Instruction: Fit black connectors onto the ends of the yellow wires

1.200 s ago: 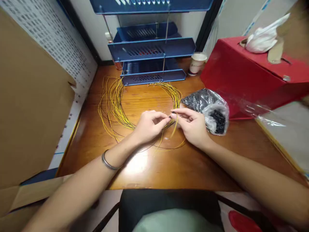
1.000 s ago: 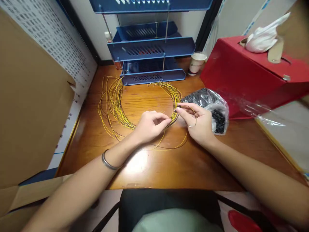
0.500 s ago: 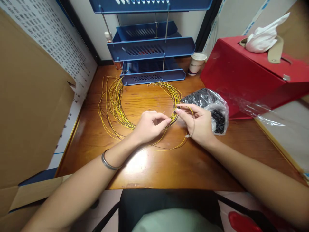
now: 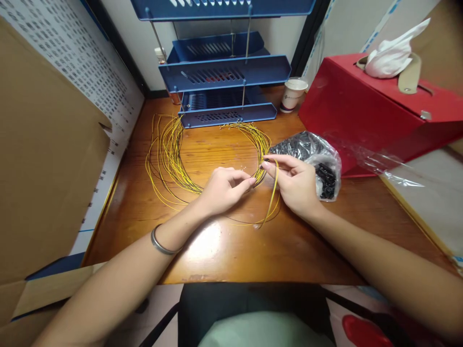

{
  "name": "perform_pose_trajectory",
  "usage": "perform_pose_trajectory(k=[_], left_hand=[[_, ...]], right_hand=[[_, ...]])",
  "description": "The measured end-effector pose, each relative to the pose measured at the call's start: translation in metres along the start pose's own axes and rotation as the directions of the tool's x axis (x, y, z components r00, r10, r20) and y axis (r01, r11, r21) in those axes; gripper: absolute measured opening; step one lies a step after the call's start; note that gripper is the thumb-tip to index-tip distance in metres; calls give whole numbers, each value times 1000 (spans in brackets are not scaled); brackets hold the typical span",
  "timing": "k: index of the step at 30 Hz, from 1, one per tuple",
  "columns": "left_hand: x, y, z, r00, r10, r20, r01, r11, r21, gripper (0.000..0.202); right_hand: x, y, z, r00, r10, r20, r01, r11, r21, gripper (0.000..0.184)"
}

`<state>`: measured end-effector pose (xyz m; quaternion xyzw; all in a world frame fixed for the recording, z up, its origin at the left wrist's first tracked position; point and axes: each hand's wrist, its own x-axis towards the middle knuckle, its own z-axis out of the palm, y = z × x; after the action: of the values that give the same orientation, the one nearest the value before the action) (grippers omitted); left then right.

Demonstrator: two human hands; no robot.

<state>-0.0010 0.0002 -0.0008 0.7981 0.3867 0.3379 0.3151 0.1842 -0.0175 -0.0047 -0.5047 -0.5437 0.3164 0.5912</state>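
Wire bundle [image 4: 177, 166], yellow and dark, arcing from ten to one o'clock around the left hand [image 4: 223, 190], whose fingertips pinch it, apparently as an anchor. Right hand [image 4: 299, 184], at three o'clock: fingertips closed on a yellow strand [image 4: 275, 183], apparently keeping it apart.

We are looking at a glossy orange-brown wooden desk [image 4: 282, 260], its near edge running straight across. Toward the far edge we are seeing a blue slatted tiered rack [image 4: 227, 117] standing, and a white paper cup with a dark band [image 4: 291, 95] is standing between it and a large red angular box [image 4: 343, 120] toward the far right corner. Thin yellow and dark wires [image 4: 263, 144] are curving in an open loop toward the desk's middle; beside them a clear plastic bag of small black pieces [image 4: 302, 146] is lying.
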Motion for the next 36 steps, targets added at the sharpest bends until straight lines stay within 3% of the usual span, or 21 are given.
perform_pose_trajectory(k=[6, 13, 20, 27, 32, 36], left_hand=[[1, -1, 0, 1000, -5, 6, 5, 1000, -19, 23], [0, 1, 0, 999, 5, 32, -6, 1000, 30, 19], [1, -3, -1, 997, 70, 19, -71, 995, 68, 27], [1, -1, -1, 998, 58, 14, -59, 997, 59, 30], [1, -2, -1, 997, 82, 3, -82, 995, 63, 28], [1, 0, 0, 998, 59, -13, -58, 997, 47, 25]], right_hand=[[-8, 1, 5, 991, 81, 106, -80, 997, -12, 20], [0, -2, -1, 1000, -2, 7, 2, 1000, -15, 17], [-10, -1, 5, 991, 82, 106, -82, 997, -9, 23], [-6, -3, 3, 999, 24, 37, -24, 1000, -17, 17], [-9, -1, 5, 988, 84, 128, -84, 996, -12, 22], [-4, -1, 1, 996, 45, 73, -45, 999, -4, 20]])
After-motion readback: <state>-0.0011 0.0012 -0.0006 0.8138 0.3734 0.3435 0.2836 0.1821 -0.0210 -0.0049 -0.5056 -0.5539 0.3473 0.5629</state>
